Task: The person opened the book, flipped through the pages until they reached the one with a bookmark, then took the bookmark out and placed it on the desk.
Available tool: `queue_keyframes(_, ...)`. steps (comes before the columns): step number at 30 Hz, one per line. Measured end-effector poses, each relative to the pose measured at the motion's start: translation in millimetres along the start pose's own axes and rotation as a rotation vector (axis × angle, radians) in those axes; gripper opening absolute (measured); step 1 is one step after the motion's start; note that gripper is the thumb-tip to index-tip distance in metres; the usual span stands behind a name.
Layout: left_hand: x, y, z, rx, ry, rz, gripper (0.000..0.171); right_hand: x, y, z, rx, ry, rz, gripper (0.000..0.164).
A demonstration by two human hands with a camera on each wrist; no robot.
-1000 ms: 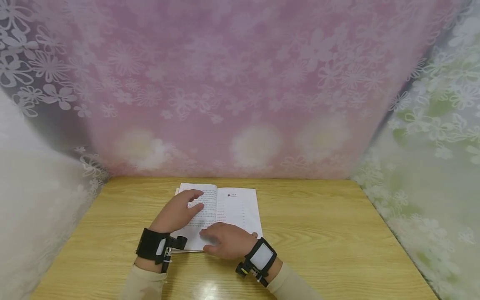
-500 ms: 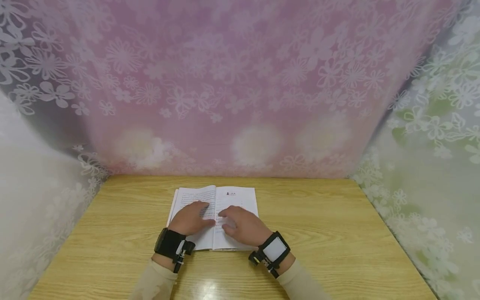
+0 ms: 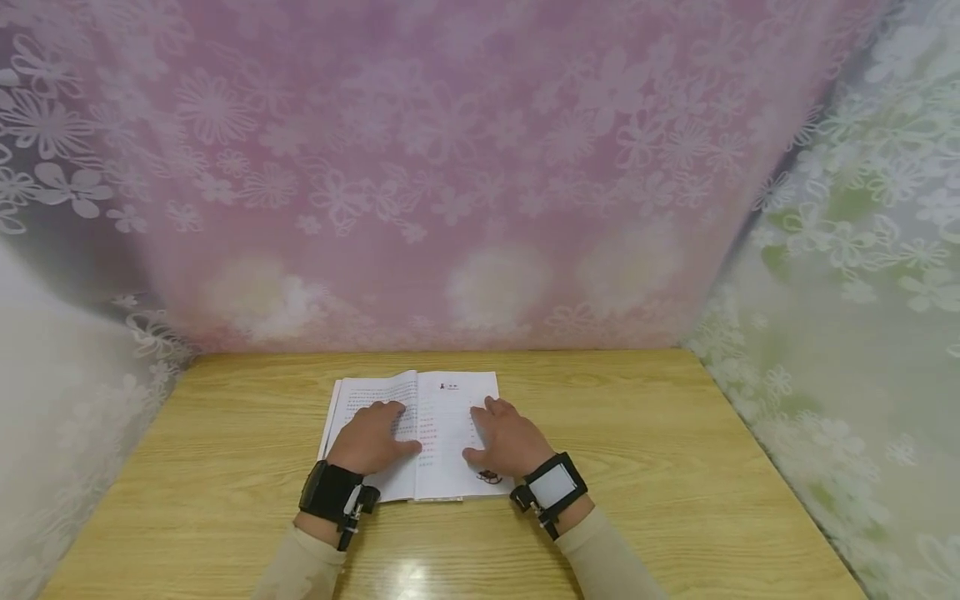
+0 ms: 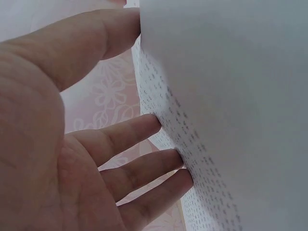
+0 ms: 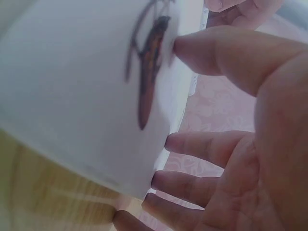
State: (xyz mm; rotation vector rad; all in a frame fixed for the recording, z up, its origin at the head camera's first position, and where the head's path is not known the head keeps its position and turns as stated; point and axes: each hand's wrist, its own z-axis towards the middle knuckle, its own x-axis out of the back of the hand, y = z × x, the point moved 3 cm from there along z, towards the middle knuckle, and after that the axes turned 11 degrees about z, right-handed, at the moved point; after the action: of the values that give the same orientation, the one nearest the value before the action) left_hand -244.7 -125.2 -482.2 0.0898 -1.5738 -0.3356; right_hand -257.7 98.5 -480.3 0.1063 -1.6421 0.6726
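An open book point(image 3: 450, 417) lies on the wooden table, its left page covered in lines of small print and its right page carrying a short heading and coloured lines. My left hand point(image 3: 372, 437) rests on the left page, fingers spread and thumb toward the spine. In the left wrist view its straight fingertips point(image 4: 185, 178) touch the printed page. My right hand point(image 3: 512, 437) lies on the outer edge of the right page. The right wrist view shows its fingers extended against the paper, beside a dark orange-brown printed picture point(image 5: 153, 67). Neither hand grips anything.
The wooden table point(image 3: 637, 467) extends around the book on all sides. A pink flowered backdrop point(image 3: 450, 208) stands behind it, with a pale flowered panel point(image 3: 862, 333) on the right and another point(image 3: 75, 375) on the left. Both wrists wear black straps with small cameras.
The right hand has moved from the book's lower middle, over the right page, to its outer edge. The left hand has shifted lower on its page. The right page now shows more.
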Motion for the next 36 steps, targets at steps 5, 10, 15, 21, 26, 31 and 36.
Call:
queue_keyframes(5, 1.4, 0.1, -2.7, 0.007, 0.009, 0.012, 0.070, -3, 0, 1, 0.009, 0.016, -0.022, 0.073)
queue_keyframes(10, 2.5, -0.6, -4.6, 0.006, 0.018, 0.022, 0.069, -5, 0, 3, 0.005, 0.025, -0.034, 0.076)
queue_keyframes(15, 0.3, -2.5, -3.4, 0.000, 0.020, 0.026, 0.070, -4, 0, 4, 0.021, 0.059, -0.026, 0.084)
queue_keyframes(21, -1.5, -3.6, -2.8, -0.003, 0.010, 0.026, 0.072, -2, -2, 4, 0.078, 0.101, 0.007, 0.080)
queue_keyframes(26, 0.8, -0.4, -4.3, -0.008, 0.009, 0.007, 0.070, 1, -2, 3, 0.048, 0.104, 0.119, 0.061)
queue_keyframes(31, 2.0, 2.0, -4.2, -0.010, 0.012, 0.013, 0.068, 3, -3, 2, -0.001, 0.055, 0.249, 0.053)
queue_keyframes(36, 1.3, 0.3, -1.9, -0.014, 0.011, 0.000, 0.065, 9, -9, 1, -0.005, 0.083, 0.462, 0.058)
